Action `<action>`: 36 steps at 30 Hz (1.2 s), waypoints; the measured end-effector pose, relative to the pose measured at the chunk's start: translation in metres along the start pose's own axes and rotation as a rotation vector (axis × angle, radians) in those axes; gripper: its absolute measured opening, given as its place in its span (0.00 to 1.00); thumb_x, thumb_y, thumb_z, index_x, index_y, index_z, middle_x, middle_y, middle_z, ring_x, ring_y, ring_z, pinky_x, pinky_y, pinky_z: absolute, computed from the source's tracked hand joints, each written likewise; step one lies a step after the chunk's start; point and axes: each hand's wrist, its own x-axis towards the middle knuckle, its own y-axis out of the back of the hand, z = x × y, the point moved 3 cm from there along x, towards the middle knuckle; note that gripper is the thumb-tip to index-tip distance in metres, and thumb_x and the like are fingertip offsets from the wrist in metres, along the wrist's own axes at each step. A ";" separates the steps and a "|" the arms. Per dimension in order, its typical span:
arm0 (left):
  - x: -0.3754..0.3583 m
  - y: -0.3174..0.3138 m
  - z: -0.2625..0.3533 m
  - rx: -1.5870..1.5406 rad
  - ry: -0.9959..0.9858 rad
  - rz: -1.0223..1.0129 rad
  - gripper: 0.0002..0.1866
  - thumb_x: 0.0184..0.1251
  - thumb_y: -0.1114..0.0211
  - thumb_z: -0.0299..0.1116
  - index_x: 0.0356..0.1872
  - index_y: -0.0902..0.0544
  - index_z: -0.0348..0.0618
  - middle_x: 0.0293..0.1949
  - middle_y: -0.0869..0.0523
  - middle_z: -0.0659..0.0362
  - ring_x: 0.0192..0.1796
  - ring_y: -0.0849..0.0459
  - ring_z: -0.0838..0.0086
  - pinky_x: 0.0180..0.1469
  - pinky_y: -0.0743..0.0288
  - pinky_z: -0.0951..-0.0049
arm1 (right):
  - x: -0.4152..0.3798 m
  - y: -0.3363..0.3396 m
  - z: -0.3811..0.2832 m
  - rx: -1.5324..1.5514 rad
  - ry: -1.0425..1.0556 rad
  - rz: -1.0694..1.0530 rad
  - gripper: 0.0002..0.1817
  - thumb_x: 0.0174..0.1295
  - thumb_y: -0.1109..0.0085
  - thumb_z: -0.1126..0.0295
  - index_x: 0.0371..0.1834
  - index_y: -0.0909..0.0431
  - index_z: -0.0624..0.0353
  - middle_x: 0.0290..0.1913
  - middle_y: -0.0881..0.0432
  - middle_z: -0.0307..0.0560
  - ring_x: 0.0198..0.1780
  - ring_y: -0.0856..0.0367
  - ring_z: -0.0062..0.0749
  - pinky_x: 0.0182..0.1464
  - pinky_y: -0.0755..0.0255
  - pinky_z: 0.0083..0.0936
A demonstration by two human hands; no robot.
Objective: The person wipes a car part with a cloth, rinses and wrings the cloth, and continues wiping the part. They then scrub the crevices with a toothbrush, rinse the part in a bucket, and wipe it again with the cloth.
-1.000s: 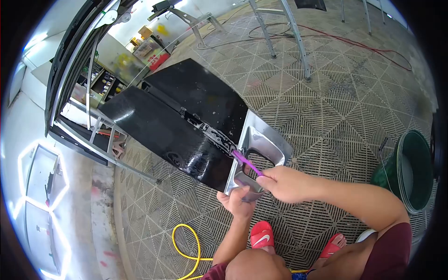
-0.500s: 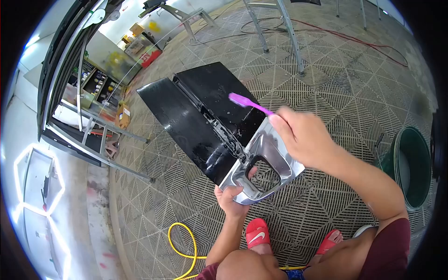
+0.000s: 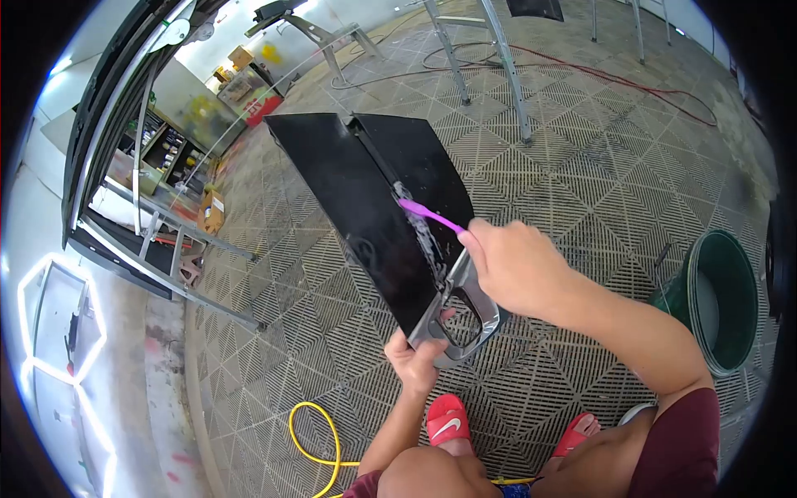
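Note:
A glossy black car trim panel (image 3: 332, 183), with a channel down its middle and a silver frame around an opening at its near end, is held up at a tilt. My left hand (image 3: 415, 361) is closed on the silver frame (image 3: 481, 319), thumb on top and a fingertip showing through the opening. Between the fingers of my right hand (image 3: 519, 261) is the handle of a pink toothbrush (image 3: 432, 216). Its head rests at the channel, where whitish foam (image 3: 423, 238) lies. The bristles are hidden.
A green bucket (image 3: 689, 286) stands at the right on the slatted floor. A yellow hose (image 3: 336, 440) curls at lower left. Metal stands (image 3: 502, 66) and a red hose (image 3: 614, 79) are farther back. A large framed part (image 3: 124, 241) on a stand occupies the left.
The toothbrush has come down from above the panel onto its channel, which now shows more foam. The panel has turned and tilted, so its silver frame looks narrower.

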 end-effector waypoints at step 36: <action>0.042 0.040 0.050 0.502 0.444 -0.580 0.24 0.42 0.35 0.18 0.47 0.11 0.29 0.34 0.10 0.59 0.34 0.16 0.79 0.38 0.22 0.76 | -0.001 0.053 0.085 -0.535 0.209 -0.158 0.13 0.65 0.34 0.55 0.34 0.11 0.52 0.30 0.12 0.47 0.37 0.13 0.48 0.40 0.22 0.44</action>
